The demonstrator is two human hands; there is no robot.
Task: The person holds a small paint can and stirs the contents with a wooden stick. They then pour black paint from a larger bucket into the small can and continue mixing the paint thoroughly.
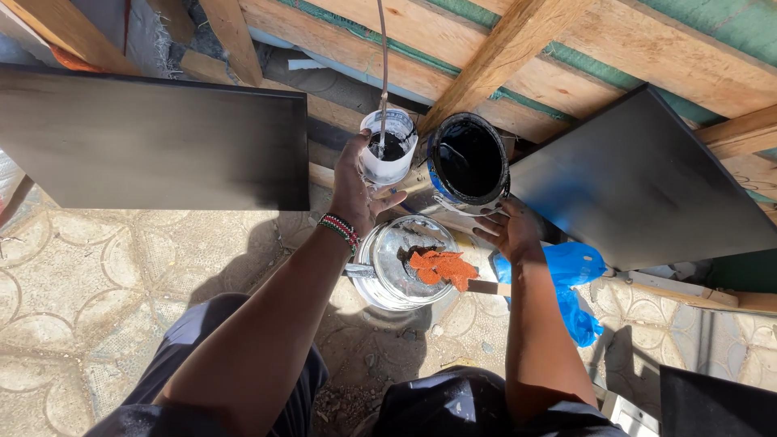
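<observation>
The round tin of black paint with a blue band (468, 160) sits at upper centre of the frame, tipped so its open mouth faces up toward the camera and leftward, its long axis slanting down to the right. The right hand (508, 229) cradles it from below, fingers curled. The left hand (356, 190) grips the small white plastic cup (388, 146), stirring stick (383, 57) inside. Tilt slowly, lip close over the cup.

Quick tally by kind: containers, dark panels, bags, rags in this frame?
Containers: 3, the white cup in the left hand, the tilted black paint can in the right hand, and the silver tin below.
Dark panels: 3.
Blue bags: 1.
Orange rags: 1.
Total: 8
</observation>
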